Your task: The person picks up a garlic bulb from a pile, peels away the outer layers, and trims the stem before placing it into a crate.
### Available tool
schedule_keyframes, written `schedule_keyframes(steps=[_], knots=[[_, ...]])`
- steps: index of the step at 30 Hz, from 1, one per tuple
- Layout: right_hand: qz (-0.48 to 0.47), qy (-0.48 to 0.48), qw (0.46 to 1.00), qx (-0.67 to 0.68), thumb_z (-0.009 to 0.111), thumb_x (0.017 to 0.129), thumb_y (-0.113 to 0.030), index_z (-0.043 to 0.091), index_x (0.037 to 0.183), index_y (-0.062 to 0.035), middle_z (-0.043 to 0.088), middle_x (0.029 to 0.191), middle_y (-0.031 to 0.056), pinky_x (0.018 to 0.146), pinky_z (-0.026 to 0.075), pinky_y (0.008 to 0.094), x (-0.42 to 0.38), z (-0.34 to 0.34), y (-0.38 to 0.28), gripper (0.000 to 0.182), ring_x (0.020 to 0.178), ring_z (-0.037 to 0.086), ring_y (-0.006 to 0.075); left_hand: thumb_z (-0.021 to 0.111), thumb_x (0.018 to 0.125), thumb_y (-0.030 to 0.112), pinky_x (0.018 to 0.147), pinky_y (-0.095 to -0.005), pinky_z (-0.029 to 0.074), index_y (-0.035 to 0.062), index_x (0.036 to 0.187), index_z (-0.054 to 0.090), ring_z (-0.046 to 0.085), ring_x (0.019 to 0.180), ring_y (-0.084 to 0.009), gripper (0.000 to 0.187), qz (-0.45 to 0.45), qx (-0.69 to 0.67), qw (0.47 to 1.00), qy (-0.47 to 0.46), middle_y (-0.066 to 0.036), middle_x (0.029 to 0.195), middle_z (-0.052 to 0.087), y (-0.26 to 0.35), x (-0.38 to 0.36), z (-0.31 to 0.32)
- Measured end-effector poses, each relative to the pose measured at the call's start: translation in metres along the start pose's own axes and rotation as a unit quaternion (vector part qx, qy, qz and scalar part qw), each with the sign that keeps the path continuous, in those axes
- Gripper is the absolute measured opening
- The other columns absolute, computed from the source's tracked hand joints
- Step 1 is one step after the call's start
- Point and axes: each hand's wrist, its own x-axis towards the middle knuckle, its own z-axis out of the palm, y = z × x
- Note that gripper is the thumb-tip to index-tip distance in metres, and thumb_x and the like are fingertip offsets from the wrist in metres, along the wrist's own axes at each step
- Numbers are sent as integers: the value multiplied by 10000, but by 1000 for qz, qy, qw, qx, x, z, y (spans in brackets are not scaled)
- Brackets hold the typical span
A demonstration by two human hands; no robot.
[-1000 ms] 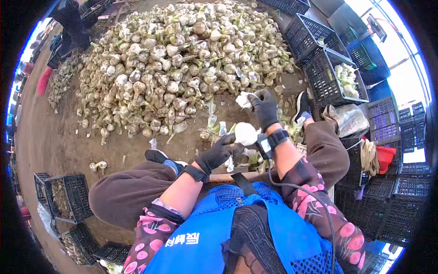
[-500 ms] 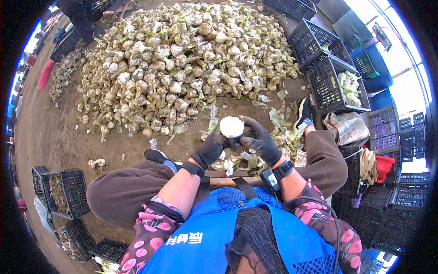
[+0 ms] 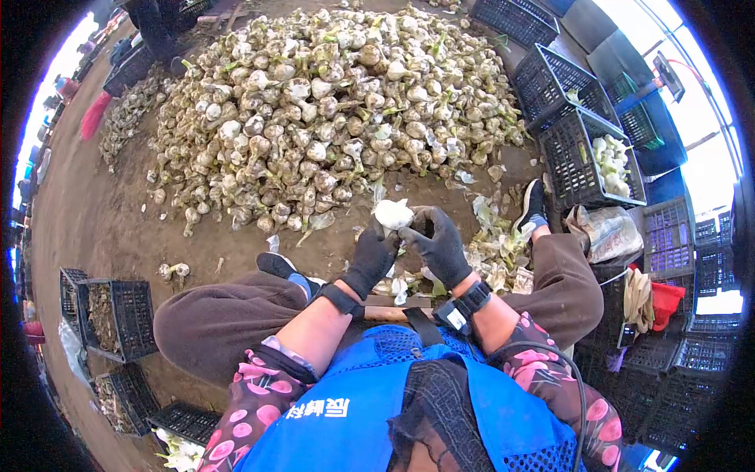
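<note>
- Two gloved hands: the left hand (image 3: 372,253) and the right hand (image 3: 437,242).
- One white bulb (image 3: 392,213) sits between the two hands.
- One big heap of bulbs (image 3: 330,102) lies on the ground, too many to count.
- One small bulb (image 3: 173,271) lies alone on the dirt.
- Two black crates (image 3: 578,118) stand close together on the right. One has white bulbs in it.
- Two black crates on the left (image 3: 114,315) stand side by side.
- Two shoes (image 3: 533,206) show, one on each foot.
- One red cloth (image 3: 667,279) lies at the right.
</note>
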Motion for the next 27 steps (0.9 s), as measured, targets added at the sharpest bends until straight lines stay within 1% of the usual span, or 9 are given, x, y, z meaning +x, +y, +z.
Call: schedule_keyframes(steps=[3,6,11,15,17,18,22,24,27], knots=[[-48,-22,961,-273,696,781,-250,596,925,-21,578,743,108,597,445,319,3,-6,-11,289,622,527,212,615,813,213,696,-411,497,1,1184,449,633,831,-331,458,-21,161,987,8,-198,910,641,33,-4,-7],[-78,-60,954,-283,628,801,-387,586,781,-30,581,780,213,631,440,446,3,-11,-6,360,719,569,379,630,785,249,658,-470,491,13,1161,455,623,780,-403,477,-56,240,969,-10,-232,849,635,30,-5,-7],[-124,-82,960,-235,591,821,-323,573,705,-27,570,705,206,599,420,469,7,-12,14,319,685,556,405,626,767,217,681,-471,491,22,1133,501,618,803,-410,434,-86,266,960,-30,-237,859,635,25,-2,-11],[-12,-83,990,-117,576,816,-268,566,666,-10,551,665,218,584,421,476,13,-19,23,299,655,550,412,644,788,199,567,-396,476,-1,1013,608,630,638,-281,302,79,97,992,4,-136,744,648,15,1,-10],[-53,-58,977,-198,575,806,-255,564,660,-4,546,672,232,595,421,476,14,-21,24,290,672,546,420,624,790,175,483,-315,438,-2,964,631,564,538,-157,249,-145,-43,982,-116,-62,674,618,47,1,-18],[-66,-27,968,-240,582,800,-262,563,658,-4,547,676,234,600,423,478,16,-21,36,295,676,544,424,600,804,144,419,-241,363,22,892,656,468,489,-63,160,-129,-65,984,-106,9,609,546,45,0,-15],[-42,64,949,-305,609,769,-257,576,673,-17,567,683,220,637,447,472,27,-26,78,261,688,554,418,590,797,142,458,-252,403,48,996,601,494,517,-99,221,-177,-129,940,-262,-2,682,546,41,0,-23],[-102,162,935,-300,637,761,-211,613,734,-22,617,714,182,655,463,455,35,-31,99,192,705,584,390,571,823,144,389,-227,322,68,947,612,394,444,-56,152,-330,-338,843,-256,23,624,466,46,-4,-19],[37,69,979,-188,657,771,-216,644,791,-23,645,753,170,655,476,414,33,-42,102,195,717,610,354,559,868,178,441,-205,347,72,931,612,401,494,-47,134,-306,-327,851,-275,54,628,428,45,-4,-23]])
